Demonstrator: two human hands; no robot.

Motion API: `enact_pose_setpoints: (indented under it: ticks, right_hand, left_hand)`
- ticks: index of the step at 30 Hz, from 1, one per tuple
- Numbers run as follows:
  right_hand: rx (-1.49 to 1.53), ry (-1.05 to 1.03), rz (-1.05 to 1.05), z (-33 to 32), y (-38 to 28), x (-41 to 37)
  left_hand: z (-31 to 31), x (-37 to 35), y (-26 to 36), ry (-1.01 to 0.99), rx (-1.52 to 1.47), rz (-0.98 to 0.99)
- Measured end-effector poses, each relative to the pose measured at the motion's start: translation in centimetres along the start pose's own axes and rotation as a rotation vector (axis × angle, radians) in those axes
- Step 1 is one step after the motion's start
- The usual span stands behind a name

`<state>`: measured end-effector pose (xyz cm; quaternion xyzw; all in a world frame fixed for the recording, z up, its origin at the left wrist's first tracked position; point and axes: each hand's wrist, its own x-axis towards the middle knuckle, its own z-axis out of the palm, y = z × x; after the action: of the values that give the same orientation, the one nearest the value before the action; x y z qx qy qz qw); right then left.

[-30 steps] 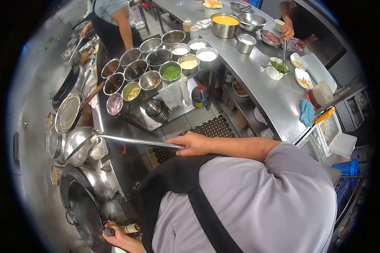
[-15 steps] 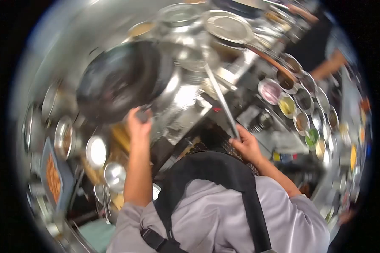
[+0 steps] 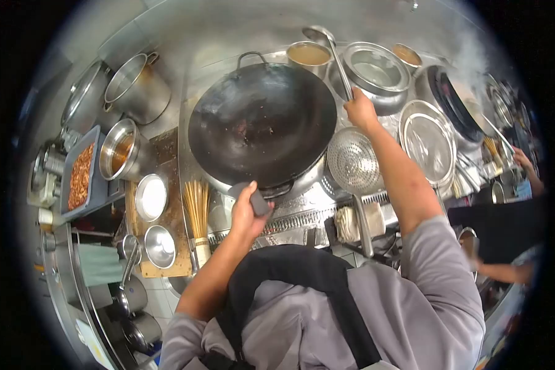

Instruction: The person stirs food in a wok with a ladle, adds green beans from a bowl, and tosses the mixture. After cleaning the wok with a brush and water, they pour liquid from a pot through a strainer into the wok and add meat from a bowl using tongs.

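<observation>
The wok (image 3: pixel 262 123) sits in the ring of the steel stove, straight ahead of the person and between the two hands. The left hand (image 3: pixel 248 214) is at the near rim, fingers wrapped tight around the wok's dark handle (image 3: pixel 260 202). The right hand (image 3: pixel 361 111) is up beside the wok's right edge, closed around the long shaft of a ladle (image 3: pixel 334 58) – its bowl is raised at the far side, just by a pot of brownish liquid (image 3: pixel 308 54).

The wok is round, wide and black, dull inside, with a few brown specks and smears near the middle. A small loop handle stands on its far rim.

Just right of the wok, below the right forearm, lies a perforated strainer (image 3: pixel 353 161). A bundle of bamboo sticks (image 3: pixel 197 203) lies left of the left hand, beside a small bowl of white stuff (image 3: pixel 151 197). Farther left stands a tray of brown food (image 3: pixel 80 176). At the far right edge – well apart – another person's hand (image 3: pixel 524 159) works at the next stove.
</observation>
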<state>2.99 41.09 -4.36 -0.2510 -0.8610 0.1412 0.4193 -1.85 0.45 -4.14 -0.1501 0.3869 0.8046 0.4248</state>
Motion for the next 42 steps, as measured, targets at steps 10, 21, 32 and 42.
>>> enact_pose_setpoints:
  ticks: [10, 21, 32, 42]
  right_hand:
    - [1.038, -0.621, 1.111, 4.8, -0.1, 10.0]
    - [0.304, -0.284, 0.669, -8.5, 4.8, 2.8]
    - [1.933, -0.033, 1.247, -18.1, 5.1, 2.8]
    - [2.411, -0.164, 1.050, -25.6, -11.1, -5.3]
  left_hand:
    - [2.8, -6.3, 3.4, -0.159, 1.257, 0.866]
    - [4.5, -4.4, 0.6, -0.200, 1.528, 0.710]
    - [3.9, -4.6, 1.3, -0.117, 1.566, 0.738]
    - [0.5, -3.6, 0.2, -0.216, 1.457, 1.108]
